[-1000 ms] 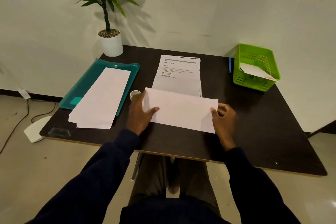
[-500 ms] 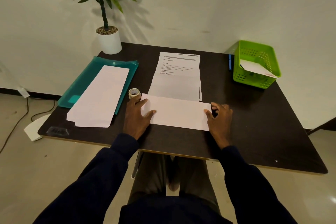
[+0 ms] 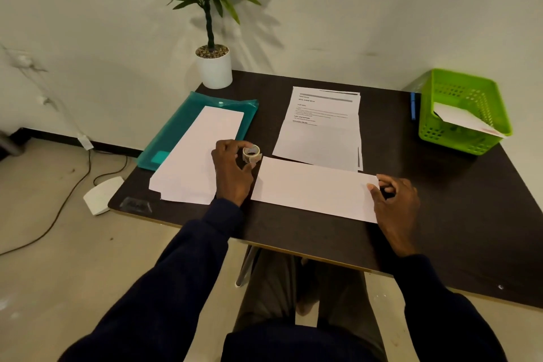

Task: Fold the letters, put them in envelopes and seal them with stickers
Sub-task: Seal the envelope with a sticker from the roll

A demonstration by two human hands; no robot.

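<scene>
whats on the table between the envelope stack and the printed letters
In the head view, the sticker roll sits there, gripped by the left hand, between the envelope stack and the printed letters.

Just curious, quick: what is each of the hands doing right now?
Left hand: closed on the sticker roll.
Right hand: pinching the envelope edge.

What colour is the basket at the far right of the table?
The basket is bright lime green with perforated walls, seen best in the head view.

White envelope flat beside sticker roll
</scene>
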